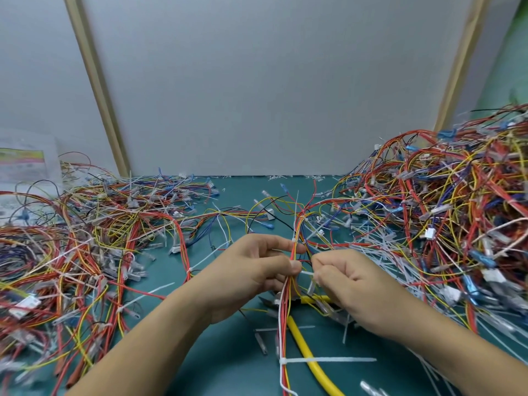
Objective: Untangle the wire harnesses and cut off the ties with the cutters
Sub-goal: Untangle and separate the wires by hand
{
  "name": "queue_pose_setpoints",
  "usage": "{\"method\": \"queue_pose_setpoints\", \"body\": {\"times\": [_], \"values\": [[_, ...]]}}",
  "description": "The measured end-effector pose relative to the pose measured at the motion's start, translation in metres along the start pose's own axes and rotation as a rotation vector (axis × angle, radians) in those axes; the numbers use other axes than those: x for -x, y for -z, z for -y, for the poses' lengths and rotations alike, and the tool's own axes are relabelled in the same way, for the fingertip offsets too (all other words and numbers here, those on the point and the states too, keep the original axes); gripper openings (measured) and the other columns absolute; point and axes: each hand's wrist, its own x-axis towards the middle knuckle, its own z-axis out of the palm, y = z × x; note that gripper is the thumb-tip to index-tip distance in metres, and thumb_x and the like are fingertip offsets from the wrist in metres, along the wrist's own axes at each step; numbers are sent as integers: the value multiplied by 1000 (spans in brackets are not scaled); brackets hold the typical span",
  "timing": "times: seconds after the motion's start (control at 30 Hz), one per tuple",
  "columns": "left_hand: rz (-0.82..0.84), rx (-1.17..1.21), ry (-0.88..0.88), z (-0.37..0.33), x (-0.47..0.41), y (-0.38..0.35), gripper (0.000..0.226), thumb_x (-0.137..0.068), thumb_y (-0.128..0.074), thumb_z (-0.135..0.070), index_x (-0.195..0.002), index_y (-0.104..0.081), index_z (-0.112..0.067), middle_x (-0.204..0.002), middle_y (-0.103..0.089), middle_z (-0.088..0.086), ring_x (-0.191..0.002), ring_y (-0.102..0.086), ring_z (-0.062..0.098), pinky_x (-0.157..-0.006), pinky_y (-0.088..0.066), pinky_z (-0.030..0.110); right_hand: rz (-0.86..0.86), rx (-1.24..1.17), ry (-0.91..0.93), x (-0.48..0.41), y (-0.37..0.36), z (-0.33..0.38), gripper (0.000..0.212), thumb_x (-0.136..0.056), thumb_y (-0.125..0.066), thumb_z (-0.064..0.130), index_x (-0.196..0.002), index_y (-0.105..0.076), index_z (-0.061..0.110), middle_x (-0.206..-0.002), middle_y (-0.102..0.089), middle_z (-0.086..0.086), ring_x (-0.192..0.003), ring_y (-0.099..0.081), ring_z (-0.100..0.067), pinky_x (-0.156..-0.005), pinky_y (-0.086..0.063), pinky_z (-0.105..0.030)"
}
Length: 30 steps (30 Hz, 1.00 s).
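A thin wire harness (286, 315) of red, yellow, orange and white wires runs from the table's middle toward me. My left hand (257, 270) pinches it between thumb and fingers just below a white tie (294, 240). Beside it on the right, my right hand (347, 281) pinches the loose end of another white tie (307, 273) that sticks out of the bundle. Nearer to me a third white tie (325, 360) wraps the harness, its tail pointing right. The cutters (303, 338), with yellow handles, lie on the mat under the harness, partly hidden by my right hand.
A tall heap of tangled harnesses (457, 212) fills the right side. A flatter spread of wires (85, 247) covers the left. Several cut white ties (380, 252) lie beside the right heap. A printed sheet (23, 164) leans at far left; the green mat (223, 338) shows between my forearms.
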Motion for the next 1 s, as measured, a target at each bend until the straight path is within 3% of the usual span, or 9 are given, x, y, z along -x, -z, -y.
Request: {"method": "queue_pose_setpoints", "body": {"times": [0.17,0.27,0.33,0.43,0.5,0.57,0.67,0.83,1.0], "values": [[6,-21,-21,2,-1,1,38,-76,-67,-12,-113,-69,-8,-81,-62,9,-72,-60,19,-77,-50,33,16,-60,-26,-1,-2,-1,28,-83,-44,26,-57,-37,19,-47,-31,8,-42,-27,-7,-44,-27,-24],[11,-23,-34,2,1,0,37,-77,-68,-12,-113,-71,-9,-83,-61,8,-71,-60,14,-68,-51,21,25,-53,-13,1,-1,1,28,-83,-44,26,-57,-37,19,-48,-30,8,-43,-27,-7,-45,-28,-26],[-2,-40,-53,2,0,-1,32,-77,-69,-14,-109,-73,-12,-81,-61,6,-71,-58,13,-68,-48,20,42,-56,7,3,0,2,29,-84,-43,25,-57,-38,19,-49,-30,9,-45,-27,-7,-48,-27,-28],[-42,-22,-57,3,-1,-5,23,-84,-73,-28,-101,-78,-15,-69,-59,-4,-69,-50,18,-74,-44,30,99,-88,27,3,-2,3,29,-85,-43,23,-57,-36,19,-53,-29,5,-51,-28,-16,-51,-26,-41],[-68,37,-40,5,-3,-7,33,-85,-63,-36,-100,-79,-11,-64,-59,-8,-68,-44,20,-69,-43,25,172,-104,15,4,-3,4,28,-85,-43,21,-58,-34,18,-55,-28,1,-55,-27,-20,-53,-28,-49],[-68,106,-20,5,-4,-7,35,-85,-63,-36,-100,-78,-8,-60,-55,-11,-64,-38,15,-61,-38,20,250,-146,-9,5,-3,4,27,-84,-44,20,-59,-35,18,-56,-29,1,-55,-27,-20,-53,-29,-46],[-23,236,4,5,-5,-5,28,-77,-73,-32,-91,-79,-9,-67,-44,0,-69,-38,20,-67,-35,27,296,-170,-2,6,2,5,28,-84,-50,23,-59,-40,16,-52,-35,8,-51,-33,-11,-56,-34,-32],[-78,200,-71,3,-5,-8,17,-66,-76,-24,-72,-72,-10,-55,-49,-6,-49,-38,5,-49,-29,14,-107,29,139,3,7,3,54,-87,-51,56,-64,-41,8,-57,-31,4,-53,-31,-7,-52,-26,-25],[-140,72,-98,6,-5,-9,13,-80,-73,-10,-69,-66,-9,-53,-42,0,-46,-36,9,-45,-30,15,-10,-163,23,-1,2,-3,44,-103,-51,21,-60,-48,18,-53,-39,-2,-48,-32,-12,-46,-28,-18]]}}
